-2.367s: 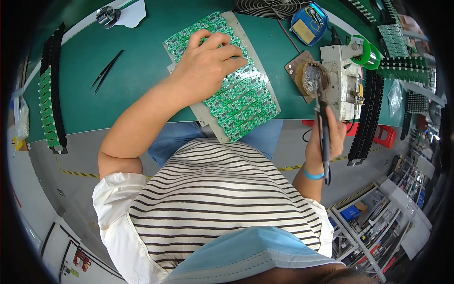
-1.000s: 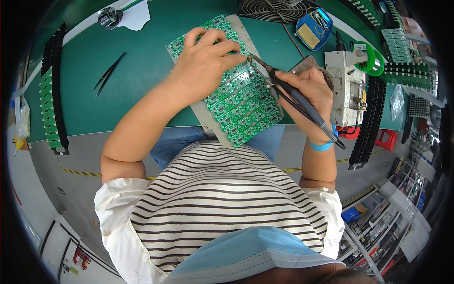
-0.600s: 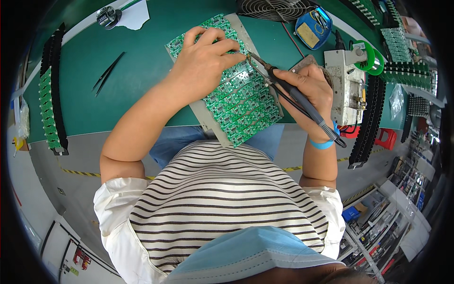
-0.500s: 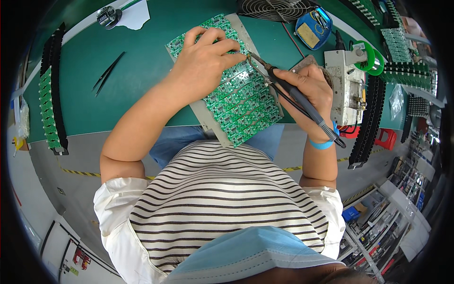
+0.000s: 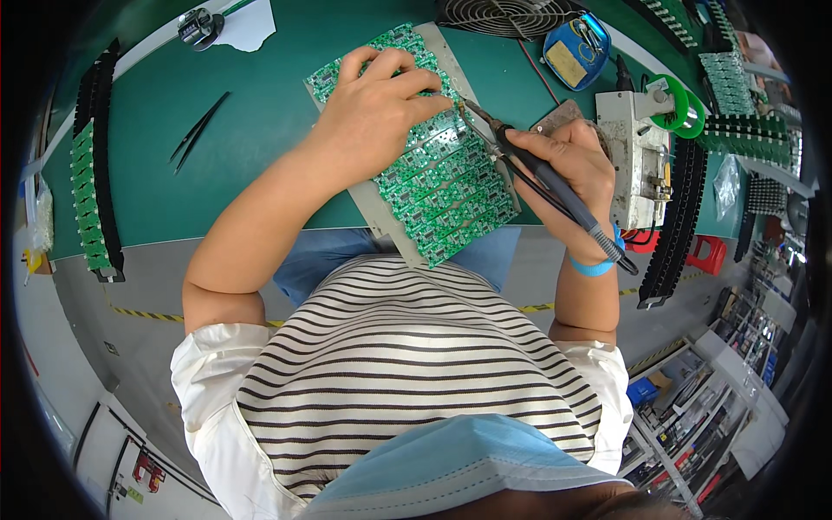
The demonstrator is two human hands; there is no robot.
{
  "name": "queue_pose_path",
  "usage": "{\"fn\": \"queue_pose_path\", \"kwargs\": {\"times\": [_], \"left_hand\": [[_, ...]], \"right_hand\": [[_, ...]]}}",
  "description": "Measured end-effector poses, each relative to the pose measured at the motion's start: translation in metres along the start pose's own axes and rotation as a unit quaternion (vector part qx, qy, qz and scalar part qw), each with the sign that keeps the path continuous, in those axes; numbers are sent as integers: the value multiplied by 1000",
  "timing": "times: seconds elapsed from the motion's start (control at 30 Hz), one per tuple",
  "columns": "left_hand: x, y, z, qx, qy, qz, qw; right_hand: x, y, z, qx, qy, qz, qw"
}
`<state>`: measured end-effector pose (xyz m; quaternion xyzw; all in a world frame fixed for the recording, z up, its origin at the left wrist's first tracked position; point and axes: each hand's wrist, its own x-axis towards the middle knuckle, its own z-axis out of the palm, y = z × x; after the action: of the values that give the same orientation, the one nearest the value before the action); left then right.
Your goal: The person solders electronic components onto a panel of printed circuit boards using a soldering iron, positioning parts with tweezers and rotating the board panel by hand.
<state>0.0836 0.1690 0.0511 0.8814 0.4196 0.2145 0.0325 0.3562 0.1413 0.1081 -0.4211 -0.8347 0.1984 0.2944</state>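
Note:
A panel of green circuit boards lies at a slant on a grey plate, which reaches over the table's near edge. My left hand rests across its upper part, fingers bent and spread, tips touching the boards. Nothing shows between those fingers, though their undersides are hidden. My right hand is closed round a dark soldering iron with a thin tube or cable along it. The iron's tip meets the panel just right of my left fingertip; the exact contact spot is too small to make out.
Black tweezers lie on the green table at left. To the right stand a grey metal unit with a green solder reel, and a blue tray. A fan is at the back; black racks flank the sides.
My right hand and the soldering iron have shifted slightly to the right. The left hand and the panel stay almost where they were.

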Motion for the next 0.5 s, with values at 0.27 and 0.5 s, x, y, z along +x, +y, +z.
{"fn": "queue_pose_path", "kwargs": {"times": [0.27, 0.5], "left_hand": [[0, -1, 3, -5, 6, 4, 1000], [3, -10, 0, -13, 35, -26, 999]], "right_hand": [[-47, -14, -8, -68, 162, 87, 981], [-106, -13, 10, -167, 307, 129, 928]]}}
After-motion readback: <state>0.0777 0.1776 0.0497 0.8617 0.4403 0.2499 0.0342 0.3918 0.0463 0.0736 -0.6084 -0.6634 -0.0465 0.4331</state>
